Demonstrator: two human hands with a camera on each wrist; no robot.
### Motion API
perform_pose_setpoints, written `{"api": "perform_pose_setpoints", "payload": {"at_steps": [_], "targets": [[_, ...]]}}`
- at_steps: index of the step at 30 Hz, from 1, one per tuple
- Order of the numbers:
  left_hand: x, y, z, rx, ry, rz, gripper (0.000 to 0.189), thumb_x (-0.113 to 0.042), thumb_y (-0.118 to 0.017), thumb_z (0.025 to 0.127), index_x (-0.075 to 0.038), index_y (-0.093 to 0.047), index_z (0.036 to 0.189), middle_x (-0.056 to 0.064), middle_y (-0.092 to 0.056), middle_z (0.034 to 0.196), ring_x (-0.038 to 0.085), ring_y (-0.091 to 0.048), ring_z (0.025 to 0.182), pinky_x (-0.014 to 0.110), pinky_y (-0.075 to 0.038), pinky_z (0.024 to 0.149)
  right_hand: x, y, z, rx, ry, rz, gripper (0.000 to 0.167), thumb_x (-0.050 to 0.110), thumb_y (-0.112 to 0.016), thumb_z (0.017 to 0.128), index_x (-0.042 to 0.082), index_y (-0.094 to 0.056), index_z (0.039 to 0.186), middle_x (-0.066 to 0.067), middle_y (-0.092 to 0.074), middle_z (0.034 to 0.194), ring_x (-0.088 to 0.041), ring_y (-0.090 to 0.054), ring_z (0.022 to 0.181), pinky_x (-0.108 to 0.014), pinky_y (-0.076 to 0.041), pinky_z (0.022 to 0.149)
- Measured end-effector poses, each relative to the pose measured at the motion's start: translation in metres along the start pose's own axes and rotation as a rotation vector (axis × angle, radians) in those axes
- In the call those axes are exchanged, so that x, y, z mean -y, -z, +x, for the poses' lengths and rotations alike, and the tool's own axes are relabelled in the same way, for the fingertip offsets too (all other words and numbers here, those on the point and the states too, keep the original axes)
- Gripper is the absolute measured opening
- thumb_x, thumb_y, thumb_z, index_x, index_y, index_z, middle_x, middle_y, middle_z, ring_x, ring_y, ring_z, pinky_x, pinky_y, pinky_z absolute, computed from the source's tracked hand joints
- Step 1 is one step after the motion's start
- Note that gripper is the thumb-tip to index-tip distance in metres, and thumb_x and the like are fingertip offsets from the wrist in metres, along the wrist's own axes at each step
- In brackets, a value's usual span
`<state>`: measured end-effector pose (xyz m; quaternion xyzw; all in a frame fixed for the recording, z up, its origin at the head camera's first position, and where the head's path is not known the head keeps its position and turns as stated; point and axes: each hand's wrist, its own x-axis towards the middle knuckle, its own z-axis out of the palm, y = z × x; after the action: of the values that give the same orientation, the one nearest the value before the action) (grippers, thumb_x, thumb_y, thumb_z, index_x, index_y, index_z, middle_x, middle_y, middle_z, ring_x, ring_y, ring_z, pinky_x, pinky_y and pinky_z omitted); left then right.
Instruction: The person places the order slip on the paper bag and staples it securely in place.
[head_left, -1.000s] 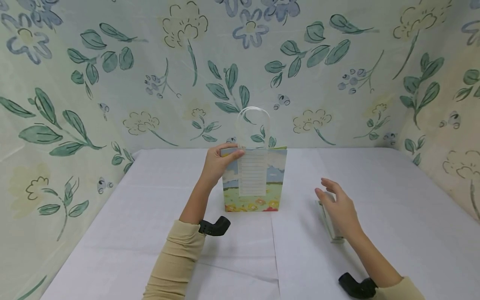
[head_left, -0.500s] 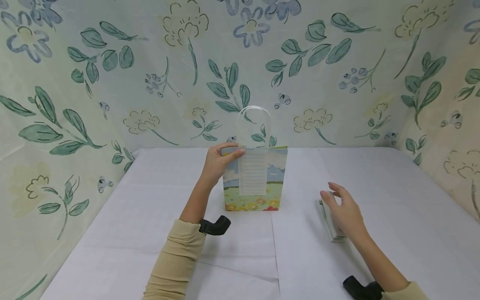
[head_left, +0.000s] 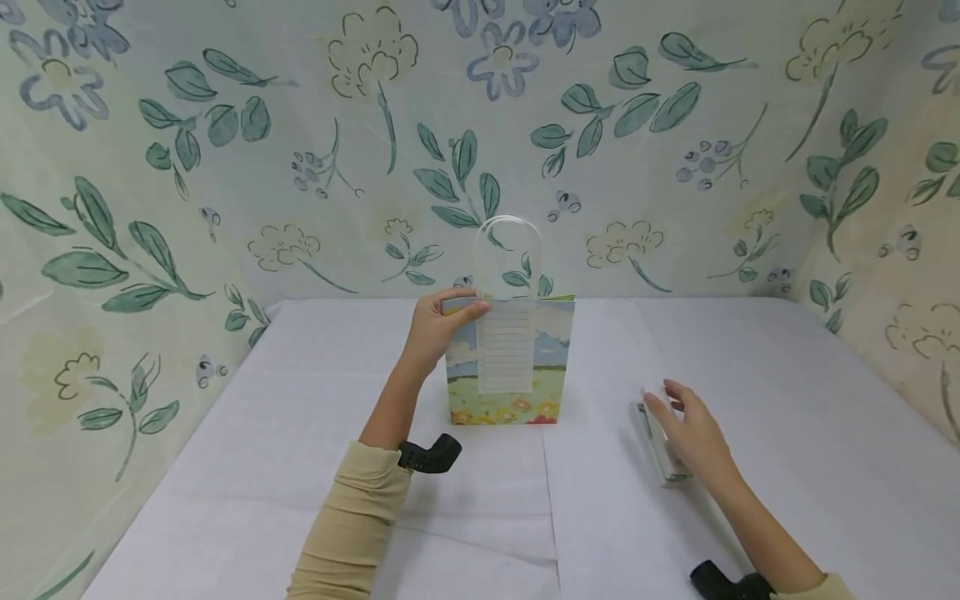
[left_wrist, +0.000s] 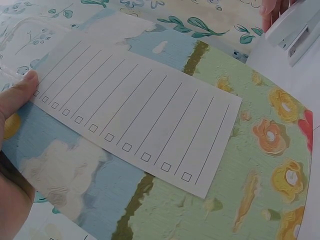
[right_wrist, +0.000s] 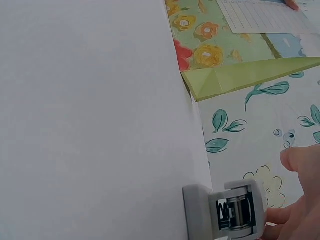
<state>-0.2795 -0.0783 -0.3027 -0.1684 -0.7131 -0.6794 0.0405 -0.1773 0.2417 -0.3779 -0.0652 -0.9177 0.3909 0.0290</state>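
Note:
A paper gift bag [head_left: 543, 375] printed with sky, meadow and flowers stands upright at the middle back, its white handle [head_left: 510, 218] looping above. On its front lies a lined checklist sheet [head_left: 506, 350] with small boxes. My left hand [head_left: 435, 329] pinches the bag's upper left rim, its thumb over the sheet's top corner. To the right, a pale stapler [head_left: 658, 450] sits on the table, also visible in the left wrist view. My right hand [head_left: 697, 433] is beside and over it, fingers loosely bent; in the right wrist view its thumb [right_wrist: 297, 157] stands apart from the stapler.
A white cloth [head_left: 337, 350] with creases covers the table. Floral fabric [head_left: 420, 100] hangs behind and at both sides. Black wrist cameras [head_left: 431, 454] are strapped to both forearms.
My right hand has shifted a little toward me and to the right along the stapler, which has stayed in place. The left hand and the bag have not moved.

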Motion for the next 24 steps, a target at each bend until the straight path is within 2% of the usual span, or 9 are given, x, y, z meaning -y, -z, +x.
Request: {"api": "perform_pose_setpoints", "payload": {"at_steps": [5,12,17,21,24], "targets": [[0.001,0.0,0.0,0.001,-0.001,0.001,0.031,-0.021,-0.07,0.08,-0.006,-0.065,0.107,0.009,-0.069,0.096,0.011,-0.067,0.075,0.029,-0.054,0.068,-0.003,0.0,0.0,0.042,-0.032,-0.035,0.079,0.054,-0.029,0.093,-0.007,-0.014,0.142,-0.032,-0.023,0.142,-0.048,-0.025,0.128,-0.062,-0.026,0.099],[0.0,-0.001,-0.001,-0.005,-0.004,0.003,0.031,-0.021,-0.07,0.079,-0.005,-0.066,0.106,0.001,-0.07,0.089,0.011,-0.066,0.074,0.028,-0.053,0.068,-0.008,0.001,0.0,0.101,-0.082,-0.085,0.08,0.055,-0.023,0.094,-0.01,-0.015,0.14,-0.037,-0.021,0.139,-0.051,-0.025,0.126,-0.062,-0.028,0.098],[0.0,-0.001,-0.002,0.0,0.001,0.0,0.032,-0.022,-0.07,0.08,-0.005,-0.065,0.106,0.005,-0.07,0.092,0.012,-0.067,0.075,0.029,-0.053,0.068,-0.012,0.002,0.001,0.148,-0.102,-0.117,0.082,0.055,-0.018,0.094,-0.014,-0.015,0.138,-0.039,-0.022,0.138,-0.052,-0.029,0.124,-0.059,-0.033,0.096],[0.001,-0.001,-0.001,-0.006,0.003,0.006,0.031,-0.021,-0.07,0.08,-0.006,-0.065,0.107,0.007,-0.07,0.094,0.011,-0.067,0.075,0.029,-0.053,0.069,-0.014,0.003,0.002,0.151,-0.096,-0.133,0.08,0.053,-0.015,0.095,-0.015,-0.019,0.136,-0.038,-0.033,0.132,-0.042,-0.048,0.105,-0.046,-0.045,0.081],[0.0,-0.001,0.0,-0.009,0.004,0.014,0.032,-0.021,-0.07,0.08,-0.005,-0.065,0.107,0.009,-0.07,0.095,0.011,-0.066,0.075,0.028,-0.053,0.069,-0.014,0.003,0.003,0.134,-0.086,-0.139,0.078,0.051,-0.015,0.096,-0.016,-0.025,0.134,-0.035,-0.044,0.122,-0.027,-0.05,0.086,-0.03,-0.041,0.064]]}}
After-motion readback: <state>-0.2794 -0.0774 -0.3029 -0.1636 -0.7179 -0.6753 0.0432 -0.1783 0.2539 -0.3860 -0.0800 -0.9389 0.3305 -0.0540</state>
